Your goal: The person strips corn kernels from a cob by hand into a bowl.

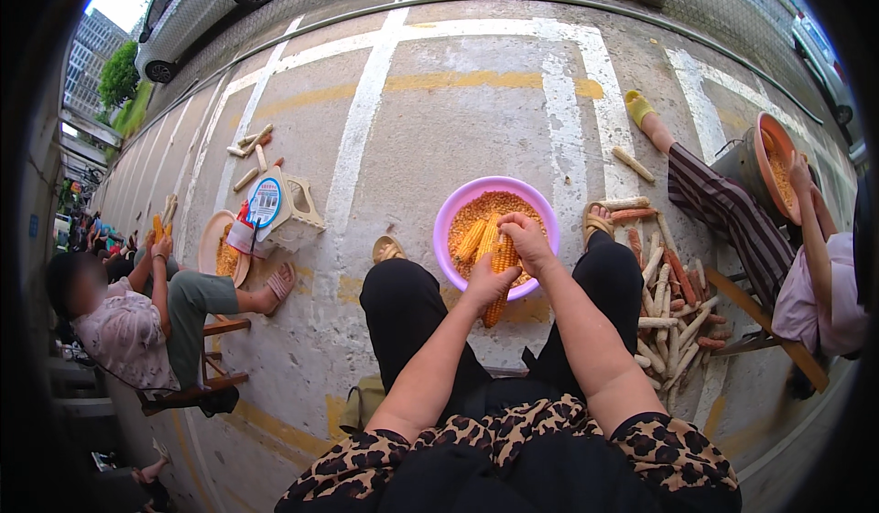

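Between my knees stands a pink-purple basin (495, 183) with loose yellow corn kernels (473, 212) in it. Over its near half, my left hand (490, 286) is closed round an ear of corn (504, 255), whose lower end sticks out below the fingers. My right hand (529, 244) is closed at the upper end of the ear, fingertips pressed on its kernels. Another ear of corn (470, 241) lies in the basin beside my hands, its kernels still on. My palms and part of the held ear are hidden.
Bare corncobs (673, 316) lie heaped beside my right foot, more (252, 147) at the far left. A plastic stool (298, 206) stands left. One seated person (133, 321) holds corn on the left; another (824, 275) sits right by an orange basin (774, 128).
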A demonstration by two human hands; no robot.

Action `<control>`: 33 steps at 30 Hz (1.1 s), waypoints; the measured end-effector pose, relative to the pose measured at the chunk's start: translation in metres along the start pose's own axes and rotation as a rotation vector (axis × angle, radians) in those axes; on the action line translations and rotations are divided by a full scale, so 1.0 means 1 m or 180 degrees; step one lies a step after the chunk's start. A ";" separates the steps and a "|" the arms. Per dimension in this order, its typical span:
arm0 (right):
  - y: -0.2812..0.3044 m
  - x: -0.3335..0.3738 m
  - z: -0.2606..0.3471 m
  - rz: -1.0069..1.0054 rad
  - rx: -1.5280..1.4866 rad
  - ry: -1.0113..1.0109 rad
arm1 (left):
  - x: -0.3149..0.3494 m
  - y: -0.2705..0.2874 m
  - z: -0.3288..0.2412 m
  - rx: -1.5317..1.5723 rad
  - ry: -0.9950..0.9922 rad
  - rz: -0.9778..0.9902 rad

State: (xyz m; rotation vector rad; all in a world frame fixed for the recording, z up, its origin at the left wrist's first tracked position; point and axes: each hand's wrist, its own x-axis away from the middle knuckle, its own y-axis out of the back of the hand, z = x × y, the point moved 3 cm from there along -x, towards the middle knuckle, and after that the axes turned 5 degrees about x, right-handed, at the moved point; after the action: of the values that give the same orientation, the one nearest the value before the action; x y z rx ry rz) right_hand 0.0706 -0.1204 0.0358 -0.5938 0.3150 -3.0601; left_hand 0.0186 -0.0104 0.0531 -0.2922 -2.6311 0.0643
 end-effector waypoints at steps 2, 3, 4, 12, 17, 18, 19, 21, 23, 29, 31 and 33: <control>0.001 -0.002 -0.002 -0.0023 0.0065 0.0006 | 0.002 -0.001 -0.003 -0.0206 0.0011 -0.0044; 0.002 -0.002 -0.004 -0.0081 0.0010 -0.0006 | 0.002 -0.001 -0.004 -0.0226 0.0001 -0.0034; 0.001 -0.002 -0.004 -0.0129 -0.0048 -0.0015 | 0.003 -0.001 -0.005 -0.0248 -0.0014 -0.0033; 0.009 -0.006 -0.015 -0.0360 -0.0586 -0.0425 | 0.001 0.000 -0.004 -0.0747 -0.0197 -0.0078; -0.001 0.002 0.001 -0.0169 -0.0883 -0.0794 | -0.002 0.004 0.002 -0.0172 0.0204 0.0029; -0.001 0.001 0.000 -0.0124 -0.0681 -0.0684 | -0.002 0.005 0.003 -0.0137 0.0207 0.0049; 0.000 0.000 -0.002 -0.0092 -0.0477 -0.0571 | -0.003 0.004 0.003 -0.0100 0.0210 0.0083; 0.003 -0.001 -0.006 -0.0033 -0.0203 -0.0394 | -0.003 0.002 0.003 -0.0070 0.0219 0.0109; 0.002 0.000 -0.007 0.0037 -0.0069 -0.0277 | -0.001 0.001 0.003 -0.0089 0.0241 0.0074; 0.004 -0.002 -0.014 -0.0209 0.0209 -0.0089 | 0.004 0.000 -0.004 -0.0867 -0.0217 -0.0247; 0.004 -0.005 -0.017 -0.0242 0.0303 -0.0080 | -0.002 0.002 0.004 -0.0710 -0.0035 -0.0138; 0.006 -0.007 -0.021 -0.0281 0.0220 -0.0257 | -0.006 0.003 0.012 -0.0511 0.0112 -0.0045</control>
State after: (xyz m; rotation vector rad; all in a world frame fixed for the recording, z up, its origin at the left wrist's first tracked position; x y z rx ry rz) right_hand 0.0692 -0.1216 0.0133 -0.7448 0.1857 -3.1046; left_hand 0.0185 -0.0087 0.0397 -0.3260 -2.6073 -0.1562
